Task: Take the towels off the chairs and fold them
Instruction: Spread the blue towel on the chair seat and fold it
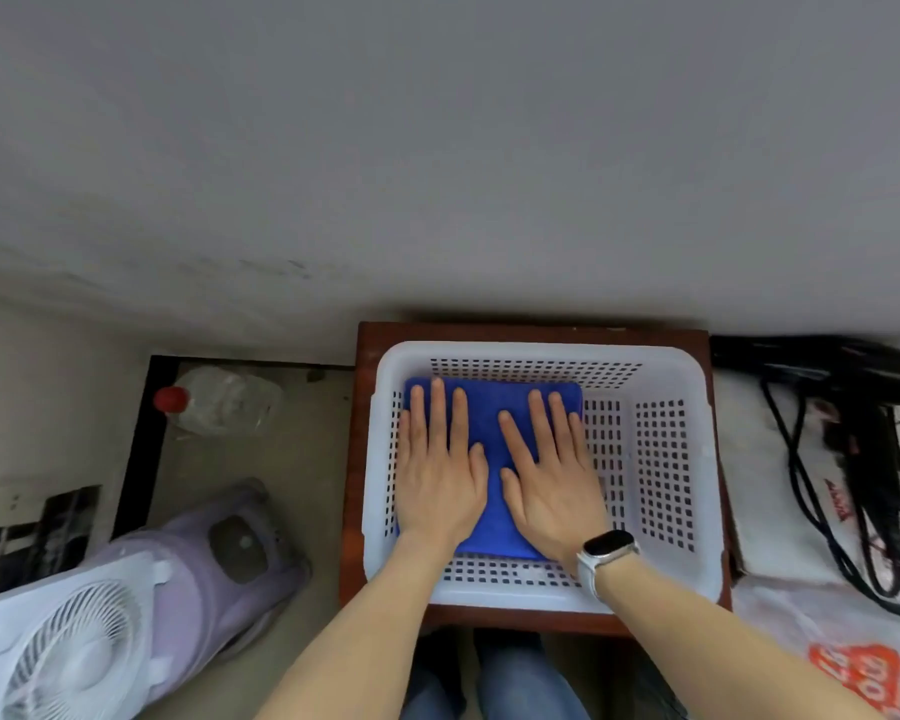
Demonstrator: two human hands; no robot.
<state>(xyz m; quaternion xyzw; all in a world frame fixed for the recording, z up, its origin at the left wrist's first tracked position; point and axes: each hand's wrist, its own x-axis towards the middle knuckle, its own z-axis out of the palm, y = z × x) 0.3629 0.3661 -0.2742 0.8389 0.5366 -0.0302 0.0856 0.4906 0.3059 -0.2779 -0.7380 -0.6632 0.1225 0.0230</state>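
A folded blue towel (492, 423) lies flat in the left part of a white perforated plastic basket (661, 459). My left hand (437, 465) presses on the towel's left half with straight, spread fingers. My right hand (549, 470), with a white smartwatch on its wrist, presses flat on the towel's right half. Both palms cover much of the towel. No chair is in view.
The basket stands on a small brown wooden stand (357, 459) against a grey wall. To the left on the floor are a clear bottle with a red cap (214, 402) and a white fan on a purple base (126, 610). At right, black cables and a hair dryer (853, 407) lie on white bags.
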